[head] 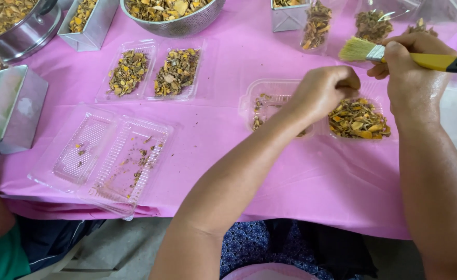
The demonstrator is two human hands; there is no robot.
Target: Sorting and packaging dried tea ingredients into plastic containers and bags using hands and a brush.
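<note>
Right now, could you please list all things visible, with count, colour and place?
Tablecloth: one, pink, over the table.
Filled trays: two, clear, upper centre.
Near-empty trays: two, clear, lower left.
Trays by hands: two, clear, right.
Colander: one, metal, top.
Metal boxes: three, silver, left and top.
Brush: one, yellow handle, right hand.
Left hand: over a tray.
Right hand: grips brush.

head cam | looks steeply down from above, close | faces pink table (249,171) edge | single view, nothing shared
</note>
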